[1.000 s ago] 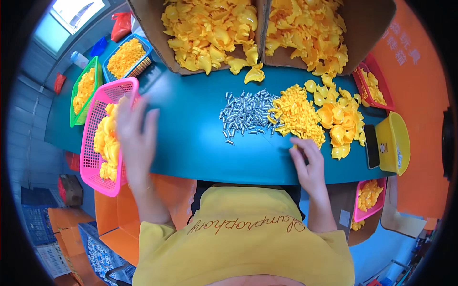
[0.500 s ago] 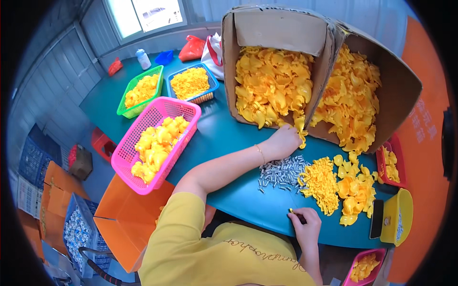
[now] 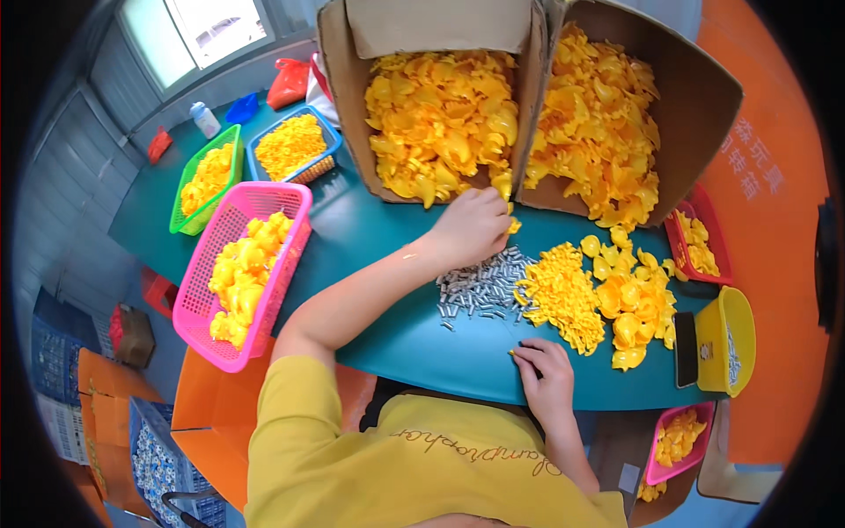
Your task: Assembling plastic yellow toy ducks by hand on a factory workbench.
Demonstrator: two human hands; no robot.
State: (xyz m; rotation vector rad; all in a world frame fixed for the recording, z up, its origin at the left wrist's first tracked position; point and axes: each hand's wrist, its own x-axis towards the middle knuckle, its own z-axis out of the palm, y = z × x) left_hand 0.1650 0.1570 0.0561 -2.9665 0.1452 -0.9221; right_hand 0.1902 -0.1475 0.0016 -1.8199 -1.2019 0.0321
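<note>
My left hand (image 3: 473,231) reaches over the table to the front of the left cardboard box (image 3: 352,114). Its fingers are curled around a curved yellow plastic piece (image 3: 514,225), partly hidden by the hand. Just below the wrist lies a pile of short silver metal pins (image 3: 484,286). Near the table's front edge, my right hand (image 3: 547,377) pinches a small yellow plastic piece (image 3: 512,353) between thumb and forefinger. Beyond it are a heap of small yellow parts (image 3: 563,299) and a heap of larger yellow shells (image 3: 635,308).
A second cardboard box (image 3: 695,97) adjoins the first, both full of yellow shells. Pink (image 3: 299,220), green (image 3: 236,167) and blue (image 3: 327,158) baskets of yellow parts stand left. At right are a red basket (image 3: 717,242), a yellow bin (image 3: 748,339) and a dark phone-like slab (image 3: 686,350).
The whole view has shifted, so the table's contents appear further left and higher. My left hand has drawn slightly back from the box with the yellow piece. My right hand keeps its pinch.
</note>
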